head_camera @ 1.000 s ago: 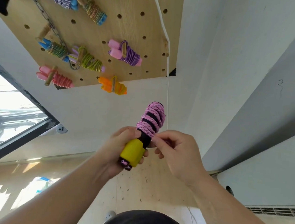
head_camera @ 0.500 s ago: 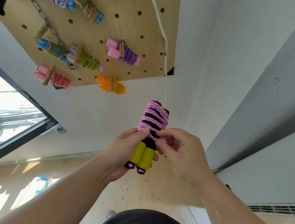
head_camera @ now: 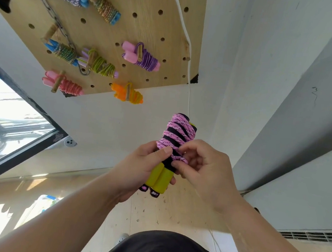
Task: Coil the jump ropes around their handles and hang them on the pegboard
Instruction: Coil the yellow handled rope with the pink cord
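My left hand (head_camera: 137, 169) grips a pair of yellow-and-black handles (head_camera: 159, 178) held side by side, thumb pressed on the wraps. A pink braided rope (head_camera: 175, 134) is coiled round their black upper part. My right hand (head_camera: 201, 169) pinches a strand of that pink rope just above the yellow grips. The wooden pegboard (head_camera: 149, 26) hangs on the wall above and to the left, carrying several coiled ropes on pegs, among them a purple rope with pink handles (head_camera: 142, 57) and an orange one (head_camera: 127, 93).
A white cord (head_camera: 189, 47) runs down the pegboard's right edge, past a bare wooden peg (head_camera: 185, 51). A chain with a hook (head_camera: 56, 19) hangs on the board's left. A dark-framed window (head_camera: 17, 121) lies at left; a grey wall (head_camera: 302, 117) stands at right.
The handle bundle has turned so both yellow grips show side by side. My right hand's fingers have shifted on the pink rope, pinching a strand lower on the coil. The hands drifted slightly right.
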`<action>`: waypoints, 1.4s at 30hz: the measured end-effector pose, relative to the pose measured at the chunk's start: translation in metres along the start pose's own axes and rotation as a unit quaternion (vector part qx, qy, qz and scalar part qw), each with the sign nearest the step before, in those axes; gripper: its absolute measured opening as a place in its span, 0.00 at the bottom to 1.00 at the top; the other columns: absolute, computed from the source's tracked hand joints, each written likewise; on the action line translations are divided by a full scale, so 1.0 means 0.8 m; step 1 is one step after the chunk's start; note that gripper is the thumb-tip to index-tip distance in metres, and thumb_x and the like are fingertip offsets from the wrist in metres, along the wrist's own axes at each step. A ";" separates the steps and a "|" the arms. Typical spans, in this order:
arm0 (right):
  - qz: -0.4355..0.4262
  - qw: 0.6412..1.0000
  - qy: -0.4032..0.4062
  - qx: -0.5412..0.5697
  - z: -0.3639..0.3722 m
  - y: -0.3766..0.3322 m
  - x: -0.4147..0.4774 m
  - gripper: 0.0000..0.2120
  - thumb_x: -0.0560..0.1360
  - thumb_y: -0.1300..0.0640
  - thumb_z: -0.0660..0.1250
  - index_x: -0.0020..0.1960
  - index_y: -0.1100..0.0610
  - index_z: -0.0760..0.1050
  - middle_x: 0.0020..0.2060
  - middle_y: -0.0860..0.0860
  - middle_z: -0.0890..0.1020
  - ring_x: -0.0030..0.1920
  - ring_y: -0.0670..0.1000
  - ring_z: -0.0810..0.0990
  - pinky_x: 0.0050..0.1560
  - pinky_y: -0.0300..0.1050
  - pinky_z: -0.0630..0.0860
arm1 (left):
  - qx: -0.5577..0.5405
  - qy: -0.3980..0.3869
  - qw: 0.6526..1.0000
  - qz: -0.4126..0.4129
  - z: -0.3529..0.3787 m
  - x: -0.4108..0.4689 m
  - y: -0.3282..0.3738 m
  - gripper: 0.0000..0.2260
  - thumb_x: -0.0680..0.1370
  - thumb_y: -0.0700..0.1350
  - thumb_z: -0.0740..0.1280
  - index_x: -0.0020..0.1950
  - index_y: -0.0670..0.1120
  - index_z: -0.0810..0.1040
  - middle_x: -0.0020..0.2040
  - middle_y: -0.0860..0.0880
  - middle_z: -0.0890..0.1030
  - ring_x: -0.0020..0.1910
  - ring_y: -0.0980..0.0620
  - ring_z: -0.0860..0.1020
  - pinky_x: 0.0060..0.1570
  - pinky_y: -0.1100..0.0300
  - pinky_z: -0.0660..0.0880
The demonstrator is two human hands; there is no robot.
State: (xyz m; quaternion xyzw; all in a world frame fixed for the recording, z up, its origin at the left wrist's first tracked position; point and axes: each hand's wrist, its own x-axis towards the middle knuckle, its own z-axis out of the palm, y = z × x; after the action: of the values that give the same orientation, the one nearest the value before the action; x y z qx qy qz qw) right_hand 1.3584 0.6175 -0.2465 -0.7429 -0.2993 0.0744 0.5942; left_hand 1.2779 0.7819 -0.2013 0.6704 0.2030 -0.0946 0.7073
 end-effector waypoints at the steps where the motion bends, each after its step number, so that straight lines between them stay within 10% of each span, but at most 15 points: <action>1: 0.020 0.999 0.000 0.033 -0.001 -0.002 0.000 0.12 0.71 0.61 0.79 0.50 0.48 0.82 0.35 0.47 0.82 0.35 0.52 0.83 0.38 0.47 0.82 | -0.015 -0.002 1.000 -0.007 0.000 0.000 -0.001 0.17 0.82 0.53 0.63 0.62 0.41 0.78 0.52 0.35 0.83 0.44 0.39 0.82 0.44 0.46 0.80; 9: 0.031 0.996 -0.028 0.077 -0.012 -0.014 0.014 0.08 0.74 0.66 0.74 0.47 0.54 0.86 0.42 0.47 0.80 0.36 0.51 0.85 0.39 0.43 0.83 | -0.225 -0.043 0.968 -0.104 0.008 0.001 -0.005 0.26 0.80 0.58 0.62 0.67 0.39 0.77 0.52 0.35 0.82 0.41 0.40 0.81 0.43 0.49 0.80; 21: -0.096 0.993 -0.051 -0.040 -0.017 -0.008 0.031 0.12 0.71 0.62 0.78 0.54 0.52 0.86 0.38 0.45 0.80 0.41 0.49 0.80 0.41 0.37 0.74 | -0.150 -0.059 0.983 -0.085 -0.005 -0.002 0.003 0.23 0.79 0.57 0.62 0.63 0.39 0.78 0.50 0.34 0.82 0.41 0.39 0.81 0.43 0.48 0.78; 35: -0.030 0.958 -0.155 -0.238 -0.010 -0.007 0.033 0.08 0.76 0.51 0.72 0.44 0.47 0.73 0.35 0.41 0.70 0.37 0.43 0.71 0.35 0.38 0.63 | -0.079 -0.034 0.990 -0.112 -0.010 0.002 -0.005 0.24 0.78 0.56 0.64 0.65 0.38 0.74 0.51 0.31 0.82 0.41 0.38 0.81 0.39 0.50 0.79; 42: -0.061 0.961 -0.052 -0.265 0.004 0.000 0.023 0.08 0.80 0.52 0.64 0.44 0.49 0.66 0.38 0.42 0.69 0.35 0.48 0.70 0.33 0.45 0.69 | -0.085 0.007 0.992 -0.096 0.010 0.008 -0.008 0.18 0.84 0.54 0.61 0.63 0.41 0.74 0.48 0.34 0.83 0.42 0.38 0.81 0.48 0.43 0.76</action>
State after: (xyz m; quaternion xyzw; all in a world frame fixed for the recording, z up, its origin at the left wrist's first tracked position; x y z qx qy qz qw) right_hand 1.3720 0.6299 -0.2431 -0.8493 -0.3832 -0.0051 0.3630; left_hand 1.2822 0.7745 -0.2094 0.5855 0.2792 -0.1399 0.7481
